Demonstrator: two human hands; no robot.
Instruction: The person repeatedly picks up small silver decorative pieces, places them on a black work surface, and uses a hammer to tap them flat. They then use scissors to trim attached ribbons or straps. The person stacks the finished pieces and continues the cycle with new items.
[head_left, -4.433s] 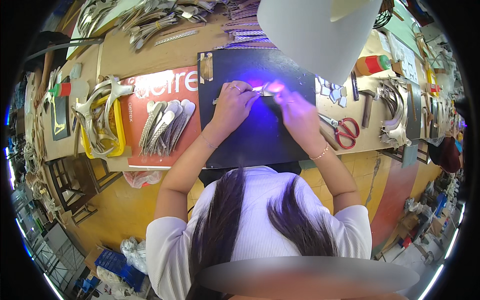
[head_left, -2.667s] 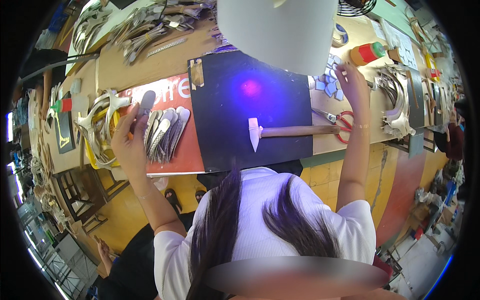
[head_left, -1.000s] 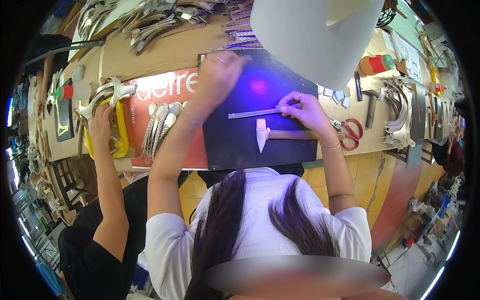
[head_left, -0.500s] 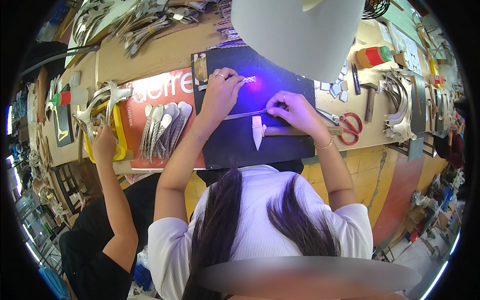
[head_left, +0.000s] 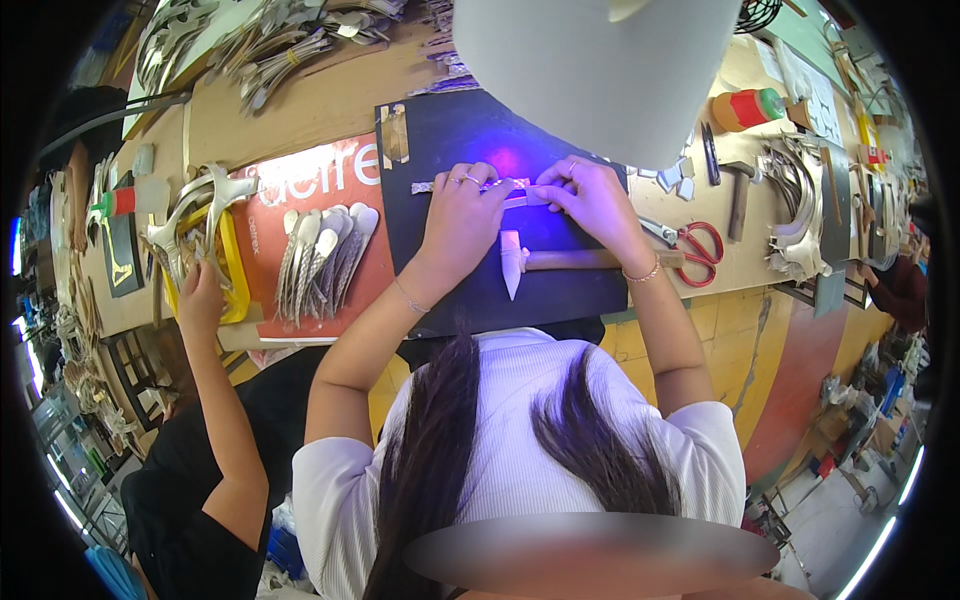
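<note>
from where i stand, everything turns on the narrow gap between the two bare hands over the black board (head_left: 440,300). the braided strip (head_left: 521,184) lies there with its long axis running left to right, its right end pointing toward the right hand (head_left: 595,207). the left hand (head_left: 463,218) is the nearer of the two, its fingers together on the strip; what pokes out on its far left looks like the same piece (the hand covers the middle, so i can't swear to it). the right hand has thumb and fingertips clamped on a pale strip (head_left: 515,202), which lies just on the wearer's side of the braided one, close to parallel.

counting up: one braided strip, one pale strip, two hammers, one hammer (head_left: 545,259) lying across the board below the hands and a second hammer (head_left: 740,195) off to the right. there is one pair of red-handled scissors (head_left: 697,250), and two green-capped bottles, one bottle (head_left: 750,110) on the right and another bottle (head_left: 122,201) far left. the bundle of woven pieces (head_left: 328,255) and the pale chips (head_left: 673,180) overlap too much to number. one co-worker's hand (head_left: 201,297) is by the single yellow tray (head_left: 237,285) at the left.
</note>
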